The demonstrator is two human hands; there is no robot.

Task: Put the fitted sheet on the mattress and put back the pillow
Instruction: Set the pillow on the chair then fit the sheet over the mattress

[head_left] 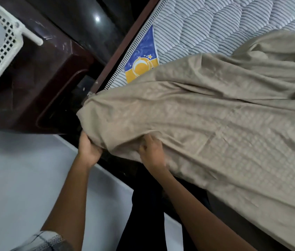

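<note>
A beige fitted sheet (206,124) lies bunched over the near corner of the striped quilted mattress (206,22), which carries a blue and yellow label (143,58). My left hand (88,149) grips the sheet's edge at the corner, fingers curled under the cloth. My right hand (152,151) is closed on a fold of the sheet just to the right. The far part of the mattress is bare. No pillow is in view.
A dark wooden bedside cabinet (40,84) stands left of the bed, against the dark bed frame (125,40). A white plastic basket (2,57) sits at the upper left. Pale floor (16,178) stretches below it.
</note>
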